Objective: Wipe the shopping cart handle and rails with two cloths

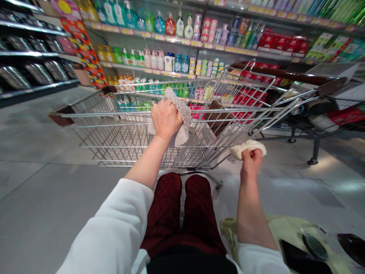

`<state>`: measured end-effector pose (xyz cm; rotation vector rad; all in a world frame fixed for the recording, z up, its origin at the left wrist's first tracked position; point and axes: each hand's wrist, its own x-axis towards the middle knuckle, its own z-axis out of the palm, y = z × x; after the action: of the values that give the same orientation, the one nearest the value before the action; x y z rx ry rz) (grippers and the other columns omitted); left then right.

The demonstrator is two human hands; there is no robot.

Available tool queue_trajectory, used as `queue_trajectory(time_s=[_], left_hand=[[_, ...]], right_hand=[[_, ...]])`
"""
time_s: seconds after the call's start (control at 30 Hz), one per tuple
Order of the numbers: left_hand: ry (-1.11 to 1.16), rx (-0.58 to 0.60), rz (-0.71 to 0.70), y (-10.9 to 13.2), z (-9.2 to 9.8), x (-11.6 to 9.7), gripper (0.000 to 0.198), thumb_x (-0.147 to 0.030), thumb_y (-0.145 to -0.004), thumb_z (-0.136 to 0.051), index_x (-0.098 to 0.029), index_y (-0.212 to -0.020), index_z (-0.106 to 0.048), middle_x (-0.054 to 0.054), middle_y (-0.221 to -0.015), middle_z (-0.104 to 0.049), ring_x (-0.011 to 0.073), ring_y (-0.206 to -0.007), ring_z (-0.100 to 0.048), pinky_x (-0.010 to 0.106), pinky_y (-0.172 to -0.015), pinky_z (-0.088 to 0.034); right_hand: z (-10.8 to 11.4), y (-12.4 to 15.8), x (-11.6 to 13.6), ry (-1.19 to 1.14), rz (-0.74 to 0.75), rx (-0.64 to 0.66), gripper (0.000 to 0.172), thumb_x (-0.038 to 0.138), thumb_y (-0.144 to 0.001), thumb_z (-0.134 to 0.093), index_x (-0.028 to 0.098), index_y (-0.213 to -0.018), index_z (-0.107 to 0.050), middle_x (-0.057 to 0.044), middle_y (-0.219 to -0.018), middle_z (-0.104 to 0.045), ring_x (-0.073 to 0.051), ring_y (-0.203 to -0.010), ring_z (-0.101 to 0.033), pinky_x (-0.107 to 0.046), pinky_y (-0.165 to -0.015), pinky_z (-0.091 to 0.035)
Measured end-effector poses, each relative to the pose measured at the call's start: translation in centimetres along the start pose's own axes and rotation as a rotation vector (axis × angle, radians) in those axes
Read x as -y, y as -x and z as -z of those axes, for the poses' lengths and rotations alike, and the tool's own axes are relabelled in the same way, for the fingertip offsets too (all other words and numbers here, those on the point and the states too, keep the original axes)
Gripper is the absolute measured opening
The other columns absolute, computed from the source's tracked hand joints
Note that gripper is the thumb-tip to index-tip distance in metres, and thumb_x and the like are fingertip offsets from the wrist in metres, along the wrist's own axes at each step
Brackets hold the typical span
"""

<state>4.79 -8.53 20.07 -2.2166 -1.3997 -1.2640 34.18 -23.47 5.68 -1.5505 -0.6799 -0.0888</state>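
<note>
A metal shopping cart [134, 142] stands sideways in front of my knees, with a brown handle at the right and brown corner caps at the left. My left hand [166, 118] is closed on a grey-white patterned cloth [182, 133] at the near top rail, and the cloth hangs around the rail there. To the right, my right hand [251, 161] grips a bunched cream cloth [247, 147] by its lower edge. That cloth is just beside the cart's lower right end; whether it touches the frame I cannot tell.
Shelves of pump bottles [154, 59] and red boxes [282, 42] run behind the cart. A second cart [315, 148] holding items is at the right. Near my right arm lie a pale yellow cloth [273, 224] and a black flat object [302, 258]. Metal pots [40, 72] line the left shelves.
</note>
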Motion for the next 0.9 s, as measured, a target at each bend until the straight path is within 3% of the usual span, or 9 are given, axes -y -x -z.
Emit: queue_trajectory(time_s=[0.07, 0.17, 0.27, 0.33, 0.43, 0.6, 0.73, 0.9], left_hand=[[-0.012, -0.002, -0.006, 0.0, 0.1, 0.0, 0.035, -0.041, -0.096, -0.035, -0.022, -0.094, -0.065, 0.014, -0.101, -0.067, 0.0306, -0.107, -0.054, 0.041, -0.088, -0.036], [-0.025, -0.008, -0.007, 0.1, 0.1, 0.1, 0.035, -0.040, -0.096, -0.035, -0.022, -0.093, -0.065, 0.013, -0.100, -0.067, 0.0299, -0.105, -0.055, 0.040, -0.087, -0.036], [-0.035, -0.009, -0.007, 0.1, 0.0, 0.2, 0.034, -0.040, -0.095, -0.035, -0.023, -0.092, -0.065, 0.012, -0.099, -0.067, 0.0295, -0.103, -0.055, 0.040, -0.085, -0.036], [-0.034, -0.011, -0.005, 0.1, 0.0, 0.2, 0.034, -0.040, -0.095, -0.036, -0.023, -0.092, -0.065, 0.012, -0.099, -0.067, 0.0297, -0.103, -0.055, 0.040, -0.086, -0.037], [-0.022, -0.009, 0.001, 0.1, -0.1, 0.2, 0.032, -0.038, -0.094, -0.037, -0.023, -0.093, -0.065, 0.013, -0.100, -0.067, 0.0300, -0.105, -0.055, 0.040, -0.087, -0.036], [0.019, 0.009, 0.021, -0.1, -0.4, 0.2, 0.030, -0.035, -0.093, -0.038, -0.021, -0.094, -0.065, 0.014, -0.102, -0.067, 0.0315, -0.110, -0.054, 0.042, -0.089, -0.035], [0.005, 0.037, 0.004, -0.6, -0.8, 0.2, 0.031, -0.035, -0.093, -0.037, -0.021, -0.093, -0.065, 0.015, -0.104, -0.067, 0.0317, -0.107, -0.054, 0.043, -0.089, -0.036], [-0.068, 0.045, -0.064, -1.6, -1.7, 0.8, 0.031, -0.031, -0.091, -0.037, -0.020, -0.091, -0.066, 0.016, -0.102, -0.068, 0.0304, -0.101, -0.057, 0.042, -0.084, -0.037]], right_hand=[[0.1, -2.0, 3.8, -0.026, 0.225, -0.077, 0.030, 0.040, -0.077, -0.056, 0.021, -0.099, -0.056, -0.006, -0.100, -0.061, -0.022, -0.093, -0.062, -0.041, -0.086, -0.051], [-0.1, -4.2, 9.3, 0.141, 0.542, -0.149, 0.030, 0.041, -0.086, -0.055, 0.022, -0.108, -0.059, -0.007, -0.113, -0.061, -0.025, -0.112, -0.059, -0.047, -0.097, -0.046], [-1.5, -5.2, 13.4, 0.398, 0.632, -0.105, 0.026, 0.039, -0.090, -0.052, 0.020, -0.104, -0.062, -0.009, -0.111, -0.063, -0.028, -0.115, -0.055, -0.050, -0.101, -0.040], [-2.9, -5.3, 14.8, 0.530, 0.628, -0.042, 0.025, 0.036, -0.093, -0.048, 0.019, -0.103, -0.063, -0.009, -0.114, -0.063, -0.030, -0.123, -0.049, -0.056, -0.106, -0.032], [-4.5, -5.2, 15.3, 0.602, 0.586, -0.002, 0.027, 0.034, -0.096, -0.043, 0.018, -0.106, -0.063, -0.009, -0.121, -0.059, -0.028, -0.126, -0.042, -0.059, -0.110, -0.021], [-4.8, -6.2, 15.2, 0.562, 0.528, 0.048, 0.029, 0.036, -0.098, -0.040, 0.016, -0.095, -0.061, -0.011, -0.103, -0.059, -0.026, -0.115, -0.038, -0.059, -0.111, -0.009], [-5.0, -7.2, 15.1, 0.522, 0.515, 0.109, 0.031, 0.038, -0.099, -0.038, 0.016, -0.096, -0.060, -0.012, -0.105, -0.058, -0.024, -0.115, -0.033, -0.053, -0.108, -0.015], [-6.1, -7.9, 14.7, 0.642, 0.522, 0.075, 0.040, 0.042, -0.100, -0.037, 0.011, -0.101, -0.062, -0.011, -0.107, -0.060, -0.021, -0.111, -0.039, -0.050, -0.105, -0.023]])
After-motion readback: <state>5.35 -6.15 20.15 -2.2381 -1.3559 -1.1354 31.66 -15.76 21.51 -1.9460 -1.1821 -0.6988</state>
